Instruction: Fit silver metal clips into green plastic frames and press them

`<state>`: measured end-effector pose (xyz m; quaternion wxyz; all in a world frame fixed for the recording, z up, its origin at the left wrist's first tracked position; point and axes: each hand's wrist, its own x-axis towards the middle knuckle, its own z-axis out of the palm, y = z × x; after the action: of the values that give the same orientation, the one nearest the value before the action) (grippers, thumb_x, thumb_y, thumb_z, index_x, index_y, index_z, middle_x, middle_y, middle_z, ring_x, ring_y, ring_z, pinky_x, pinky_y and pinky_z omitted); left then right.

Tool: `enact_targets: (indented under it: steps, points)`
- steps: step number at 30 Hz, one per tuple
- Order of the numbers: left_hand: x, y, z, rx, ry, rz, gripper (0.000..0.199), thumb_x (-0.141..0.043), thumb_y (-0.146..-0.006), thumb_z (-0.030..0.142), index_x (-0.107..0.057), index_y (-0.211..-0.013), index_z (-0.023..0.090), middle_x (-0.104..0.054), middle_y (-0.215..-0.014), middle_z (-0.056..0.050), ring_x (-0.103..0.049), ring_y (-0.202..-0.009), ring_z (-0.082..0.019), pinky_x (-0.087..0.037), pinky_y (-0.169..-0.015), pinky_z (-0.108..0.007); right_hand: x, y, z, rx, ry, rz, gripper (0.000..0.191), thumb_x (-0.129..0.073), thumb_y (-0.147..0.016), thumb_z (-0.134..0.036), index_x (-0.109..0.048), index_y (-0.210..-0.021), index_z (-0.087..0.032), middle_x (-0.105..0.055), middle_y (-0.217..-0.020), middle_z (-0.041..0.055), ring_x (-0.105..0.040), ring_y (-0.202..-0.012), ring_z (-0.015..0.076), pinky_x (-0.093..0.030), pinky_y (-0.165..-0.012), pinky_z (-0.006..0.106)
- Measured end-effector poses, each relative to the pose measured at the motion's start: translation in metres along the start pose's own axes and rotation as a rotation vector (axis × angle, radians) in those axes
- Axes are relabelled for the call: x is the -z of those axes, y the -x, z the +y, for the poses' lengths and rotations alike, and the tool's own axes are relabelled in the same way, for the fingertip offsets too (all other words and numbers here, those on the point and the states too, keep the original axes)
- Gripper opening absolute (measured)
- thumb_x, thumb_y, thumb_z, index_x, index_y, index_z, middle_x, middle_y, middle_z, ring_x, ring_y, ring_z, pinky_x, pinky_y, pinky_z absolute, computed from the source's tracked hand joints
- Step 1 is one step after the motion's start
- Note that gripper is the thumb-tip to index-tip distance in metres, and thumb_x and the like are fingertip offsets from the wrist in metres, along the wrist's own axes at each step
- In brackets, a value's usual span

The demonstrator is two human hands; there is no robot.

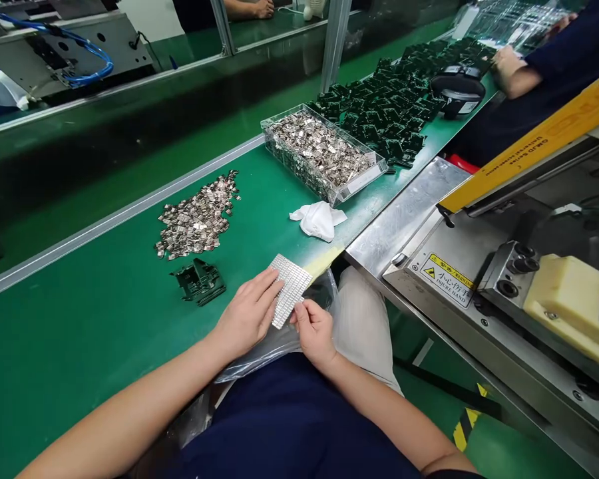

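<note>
A thin silvery sheet scored into a grid of small squares is tilted over the table's front edge. My left hand grips its left side, with fingers lying across the face and the thumb near the lower edge. At the lower right edge, my right hand pinches the sheet between thumb and curled fingers. A clear plastic bag lies over my lap beneath both hands. Left of the sheet is a small stack of dark green circuit boards. Behind that spreads a loose pile of small metal pieces.
A clear bin full of metal pieces stands behind a crumpled white cloth. Many green boards and a black round device lie farther back. A machine borders the right; another person's hand is at far right.
</note>
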<state>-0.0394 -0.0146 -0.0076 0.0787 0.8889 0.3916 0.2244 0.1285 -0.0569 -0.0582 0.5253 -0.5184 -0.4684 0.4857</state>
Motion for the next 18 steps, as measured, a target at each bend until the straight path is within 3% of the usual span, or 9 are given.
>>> enact_targets:
  steps: [9, 14, 18]
  points:
    - [-0.007, -0.004, 0.008, 0.053, -0.048, 0.059, 0.040, -0.046, -0.090, 0.012, -0.052, -0.130, 0.013, -0.058, -0.133, -0.018, -0.051, -0.129, -0.031, -0.049, -0.100, -0.049, 0.000, 0.000, 0.002, 0.031, 0.039, -0.024, 0.049, -0.044, -0.097, -0.057, -0.057, -0.067, -0.020, -0.052, -0.053, 0.0000, -0.048, -0.049, 0.0155, -0.038, -0.052, 0.028]
    - [-0.007, -0.007, 0.008, 0.069, -0.007, 0.076, 0.040, -0.046, -0.091, 0.013, -0.051, -0.130, 0.015, -0.058, -0.135, -0.017, -0.050, -0.130, -0.029, -0.048, -0.102, -0.048, 0.008, -0.001, 0.002, -0.030, 0.017, -0.162, 0.052, -0.045, -0.095, -0.062, -0.059, -0.069, -0.019, -0.055, -0.056, 0.0009, -0.046, -0.045, 0.0136, -0.037, -0.045, 0.026]
    - [0.008, 0.007, 0.009, 0.045, 0.032, 0.126, 0.036, -0.049, -0.091, 0.013, -0.052, -0.126, 0.017, -0.060, -0.131, -0.016, -0.052, -0.129, -0.027, -0.045, -0.105, -0.047, 0.016, 0.000, 0.001, -0.078, 0.070, -0.280, 0.052, -0.044, -0.095, -0.062, -0.061, -0.072, -0.019, -0.057, -0.056, 0.0003, -0.047, -0.041, 0.0127, -0.036, -0.041, 0.024]
